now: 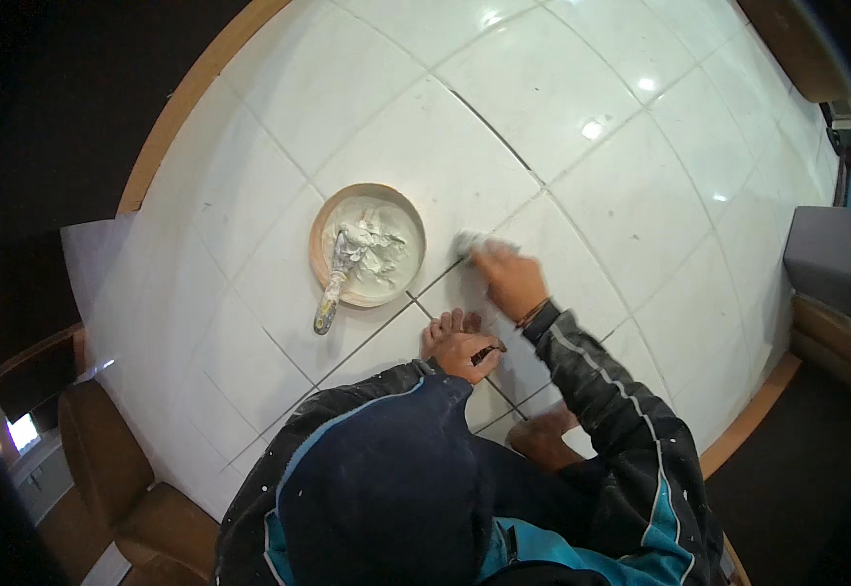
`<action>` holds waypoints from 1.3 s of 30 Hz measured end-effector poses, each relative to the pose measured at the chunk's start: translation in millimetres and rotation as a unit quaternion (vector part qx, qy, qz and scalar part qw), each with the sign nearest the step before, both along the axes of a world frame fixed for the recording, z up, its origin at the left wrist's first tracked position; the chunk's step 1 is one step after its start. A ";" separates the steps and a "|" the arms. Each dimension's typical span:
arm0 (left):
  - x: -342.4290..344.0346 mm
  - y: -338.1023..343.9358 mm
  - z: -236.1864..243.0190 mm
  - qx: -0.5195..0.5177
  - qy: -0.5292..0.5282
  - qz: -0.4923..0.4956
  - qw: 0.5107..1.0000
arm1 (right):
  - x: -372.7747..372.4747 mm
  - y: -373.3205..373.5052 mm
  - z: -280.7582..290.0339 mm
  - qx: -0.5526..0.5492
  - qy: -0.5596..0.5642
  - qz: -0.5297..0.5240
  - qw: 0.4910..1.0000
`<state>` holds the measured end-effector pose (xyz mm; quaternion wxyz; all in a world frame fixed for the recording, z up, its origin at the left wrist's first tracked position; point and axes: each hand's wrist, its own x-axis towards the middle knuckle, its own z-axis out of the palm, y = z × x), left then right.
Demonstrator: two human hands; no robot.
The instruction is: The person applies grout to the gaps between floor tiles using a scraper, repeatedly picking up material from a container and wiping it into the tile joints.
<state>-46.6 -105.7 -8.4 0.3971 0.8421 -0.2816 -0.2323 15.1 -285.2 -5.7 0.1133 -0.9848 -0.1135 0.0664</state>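
My right hand (510, 281) is pressed down over the tile joint, closed on a pale greyish pad (469, 241). Motion blurs the pad, and I cannot tell whether it is cloth or sponge. Close to my bare toes (452, 320), my left hand (463, 355) is closed around a small dark object (487, 355), mostly hidden by the fingers. To the left of both hands a round, shallow bowl (418, 234) holds thick white paste (379, 256). A paste-smeared scraper (327, 305) leans in it, its handle over the near rim.
White glossy floor tiles (601, 244) spread all round, with some joints dark and others pale. Brown seats (103, 439) stand at the lower left. A grey box-like thing (821, 249) is at the right edge. Wooden edging (181, 107) borders dark areas. My other bare foot (543, 437) is near my right forearm.
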 end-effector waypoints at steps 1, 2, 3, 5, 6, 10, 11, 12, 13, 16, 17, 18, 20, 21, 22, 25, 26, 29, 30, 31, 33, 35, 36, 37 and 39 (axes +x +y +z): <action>-4.8 5.5 -8.2 0.000 0.000 0.003 1.000 | -8.6 20.5 -2.1 0.009 0.011 0.039 0.999; -8.6 6.1 -18.9 -0.034 0.038 0.011 0.999 | -11.4 31.6 4.8 0.036 0.040 0.060 0.997; -13.9 6.5 -28.3 -0.060 0.039 0.022 0.997 | -10.2 40.1 11.7 0.063 0.069 0.082 0.992; -21.1 7.6 -35.5 -0.104 0.040 0.044 0.993 | 0.4 43.5 21.2 0.085 0.193 0.077 0.975; -26.1 7.0 -43.4 -0.099 0.082 0.049 0.990 | 3.2 38.7 17.0 0.092 0.117 0.088 0.985; -5.0 5.0 -5.1 -0.017 0.023 0.021 0.999 | 18.2 -9.8 5.5 0.098 0.042 0.092 0.990; -5.9 1.1 -8.5 -0.014 0.036 0.008 0.999 | 16.9 -27.3 5.0 0.079 0.057 0.096 0.991; -5.7 2.0 -9.6 -0.015 0.012 0.011 1.000 | 11.2 -35.6 5.0 0.082 0.059 0.099 0.990; -7.0 3.3 -9.1 -0.013 0.014 0.014 1.000 | 2.7 -42.9 6.0 0.070 0.069 0.115 0.989; -6.4 6.7 -2.4 0.000 0.023 0.017 1.000 | -13.3 -50.7 15.8 0.053 0.132 0.149 0.979; -4.4 8.6 0.4 -0.007 0.015 0.008 1.000 | -12.8 -50.6 24.5 0.042 0.183 0.160 0.969; -2.9 9.7 1.2 -0.014 0.006 0.000 1.000 | -8.7 -48.9 36.3 0.039 0.129 0.181 0.974; -3.1 9.7 -0.3 -0.007 -0.002 0.012 1.000 | 4.2 -47.7 39.2 0.055 0.084 0.094 0.991; -5.8 10.1 -0.3 0.003 -0.006 0.021 1.000 | 11.2 -48.0 38.2 0.074 0.042 0.003 0.996; -7.6 9.9 -0.3 0.005 -0.003 0.024 1.000 | 23.1 -49.4 37.8 0.084 0.017 -0.035 0.996; -1.8 3.0 1.4 -0.035 0.035 0.013 0.999 | 28.8 -49.5 22.2 -0.036 -0.001 -0.103 0.994; -2.2 3.5 2.0 -0.025 0.020 0.022 0.999 | 26.2 -37.4 21.4 -0.025 0.020 -0.085 0.996; -14.2 0.8 -12.0 0.008 0.001 0.040 0.999 | -10.1 -1.3 9.9 -0.021 0.047 0.019 0.999; -20.7 7.3 -22.7 -0.016 0.022 0.015 1.000 | -18.3 11.8 9.5 0.000 0.039 0.059 0.997; -27.5 11.6 -32.9 -0.030 0.044 0.005 0.999 | -22.3 20.6 9.5 0.020 0.031 0.100 0.994; -27.2 11.6 -40.2 -0.064 0.091 -0.024 0.994 | -12.2 22.2 25.1 0.041 0.112 0.108 0.987; -26.1 10.4 -36.8 -0.104 0.091 -0.019 0.990 | -6.9 19.7 27.0 0.064 0.195 0.116 0.972; -22.9 9.1 -31.1 -0.118 0.092 -0.019 0.989 | -4.2 15.9 19.5 0.071 0.112 0.148 0.980; -18.8 7.1 -26.5 -0.120 0.064 -0.011 0.991 | -2.0 11.9 10.1 0.078 0.029 0.179 0.980; -9.3 3.2 -7.8 -0.126 0.038 -0.008 0.991 | -8.0 -0.5 -6.1 0.062 0.046 0.180 0.981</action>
